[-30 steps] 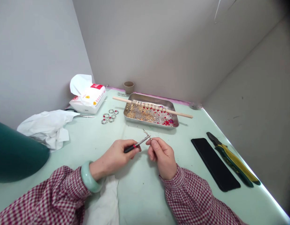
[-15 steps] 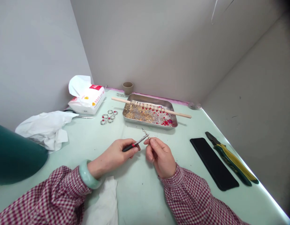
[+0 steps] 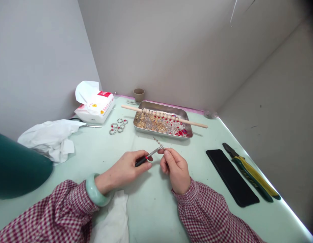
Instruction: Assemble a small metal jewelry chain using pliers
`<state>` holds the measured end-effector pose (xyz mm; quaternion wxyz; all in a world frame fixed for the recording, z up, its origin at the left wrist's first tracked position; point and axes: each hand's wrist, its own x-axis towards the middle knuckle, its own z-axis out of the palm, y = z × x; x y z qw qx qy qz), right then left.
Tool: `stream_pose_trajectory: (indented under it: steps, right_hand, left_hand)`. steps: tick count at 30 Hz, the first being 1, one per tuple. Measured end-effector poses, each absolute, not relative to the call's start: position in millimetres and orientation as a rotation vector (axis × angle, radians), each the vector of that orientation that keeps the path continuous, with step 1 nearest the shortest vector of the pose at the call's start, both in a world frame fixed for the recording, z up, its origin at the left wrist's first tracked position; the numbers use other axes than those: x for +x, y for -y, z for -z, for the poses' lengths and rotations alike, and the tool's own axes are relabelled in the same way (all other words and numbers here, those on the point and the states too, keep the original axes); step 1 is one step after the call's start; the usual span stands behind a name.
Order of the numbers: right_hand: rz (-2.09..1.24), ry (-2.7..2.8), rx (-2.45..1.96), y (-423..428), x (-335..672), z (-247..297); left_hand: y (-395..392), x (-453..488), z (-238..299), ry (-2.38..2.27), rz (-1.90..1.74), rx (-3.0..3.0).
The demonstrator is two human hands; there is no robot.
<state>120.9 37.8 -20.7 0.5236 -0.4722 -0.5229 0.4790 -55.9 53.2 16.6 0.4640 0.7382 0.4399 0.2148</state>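
My left hand (image 3: 132, 165) is closed around a pair of needle-nose pliers (image 3: 152, 154) with a black handle, a red band and slim metal jaws. The jaw tips reach a short beaded strand (image 3: 158, 141), close to my right fingertips. Whether the jaws grip it is too small to tell. Pinched between the thumb and forefinger of my right hand (image 3: 175, 168) is the near end of that strand. Its free end points away toward a metal tray (image 3: 161, 134) holding loose gold, clear and red beads. Several beaded rings (image 3: 118, 126) lie left of the tray.
A wooden stick (image 3: 197, 124) carrying beaded rings rests across the tray. Large yellow-green pliers (image 3: 252, 175) and a black flat case (image 3: 232, 177) lie at right. Leftward are a tissue pack (image 3: 95, 108), crumpled white tissue (image 3: 47, 138), scissors (image 3: 92, 126) and a dark green object (image 3: 20, 168). A small cup (image 3: 138, 95) stands behind.
The pliers' tips have shifted slightly right and down, closer to my right fingertips. Both hands otherwise keep their holds, and the view has moved a little.
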Motion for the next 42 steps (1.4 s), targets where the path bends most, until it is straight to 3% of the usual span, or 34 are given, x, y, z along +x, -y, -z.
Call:
stream_pose_trajectory:
  steps: [42]
  right_hand:
    - [-1.068,1.274,-1.244,-33.5,119.6,16.8]
  left_hand:
    - [-53.4,-55.3,-19.1,-1.089,-0.539,1.722]
